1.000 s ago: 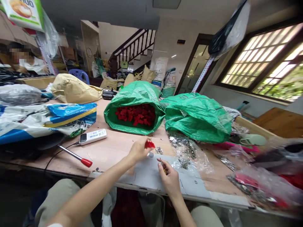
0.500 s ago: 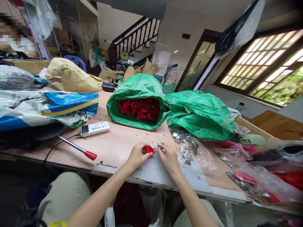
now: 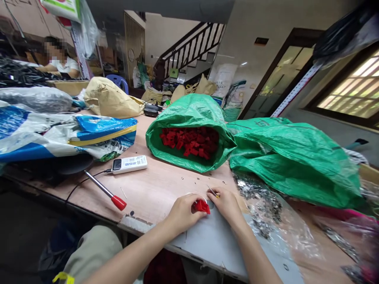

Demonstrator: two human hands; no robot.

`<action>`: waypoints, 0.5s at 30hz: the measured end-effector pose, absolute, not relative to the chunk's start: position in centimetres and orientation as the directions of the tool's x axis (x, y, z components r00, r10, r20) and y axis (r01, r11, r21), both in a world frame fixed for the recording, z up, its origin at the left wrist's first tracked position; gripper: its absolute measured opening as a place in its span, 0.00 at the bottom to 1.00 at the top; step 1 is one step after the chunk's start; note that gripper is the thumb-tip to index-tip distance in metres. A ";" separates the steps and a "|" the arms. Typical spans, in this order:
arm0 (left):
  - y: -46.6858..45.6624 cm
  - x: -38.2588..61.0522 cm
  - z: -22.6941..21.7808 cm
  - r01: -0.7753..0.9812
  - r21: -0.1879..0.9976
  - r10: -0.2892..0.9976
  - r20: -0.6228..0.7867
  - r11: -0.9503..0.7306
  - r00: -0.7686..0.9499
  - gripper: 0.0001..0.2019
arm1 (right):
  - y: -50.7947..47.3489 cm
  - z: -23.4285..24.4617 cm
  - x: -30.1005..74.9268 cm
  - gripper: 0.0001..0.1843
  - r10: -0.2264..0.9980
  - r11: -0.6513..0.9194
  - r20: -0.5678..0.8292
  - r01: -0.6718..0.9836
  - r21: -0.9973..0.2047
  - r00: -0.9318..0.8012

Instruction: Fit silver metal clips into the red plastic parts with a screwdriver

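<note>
Pinches 1 red part [image 3: 202, 206] between thumb and fingers of the left hand [image 3: 185, 211], lower centre of the frame. Clasps 1 thin tool [image 3: 213, 192] in the right hand [image 3: 227, 205], just right of the part. Keeps both above a grey sheet [image 3: 209, 238]. Faces 2 sacks: an open sack [image 3: 174, 161] at centre with red pieces [image 3: 192, 142] inside, a slumped sack [image 3: 293, 157] at right. Shows metal bits [image 3: 263, 228] lower right, a lever [image 3: 117, 200] lower left.

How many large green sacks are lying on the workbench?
2. One green sack lies with its mouth open, showing red pieces; the other green sack lies to its right. More could be hidden behind them.
</note>
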State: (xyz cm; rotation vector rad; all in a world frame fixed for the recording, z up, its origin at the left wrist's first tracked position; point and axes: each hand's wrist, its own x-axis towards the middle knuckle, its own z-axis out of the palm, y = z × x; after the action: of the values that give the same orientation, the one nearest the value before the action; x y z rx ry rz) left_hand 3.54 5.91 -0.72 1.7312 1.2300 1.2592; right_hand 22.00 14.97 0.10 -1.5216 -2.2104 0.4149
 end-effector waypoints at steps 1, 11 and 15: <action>5.9 3.6 -0.8 0.315 0.887 0.941 0.326 -0.338 0.091 0.16 | 14.9 0.0 22.2 0.13 0.939 0.345 0.167 0.798 -0.495 -0.302; 5.9 3.6 -1.2 0.209 0.948 0.971 0.235 -0.240 0.050 0.15 | 14.5 0.4 21.8 0.15 0.928 0.360 0.324 0.674 -0.644 -0.186; 6.1 3.7 -0.9 0.230 0.940 0.968 0.243 -0.251 0.063 0.13 | 13.8 1.3 21.7 0.17 0.941 0.299 0.330 0.651 -0.698 -0.078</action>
State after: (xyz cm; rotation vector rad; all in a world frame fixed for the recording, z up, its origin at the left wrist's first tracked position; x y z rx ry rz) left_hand 3.66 6.08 -0.93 1.5920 1.2284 1.2451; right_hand 21.70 13.77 1.33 -1.4307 -1.8092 0.4831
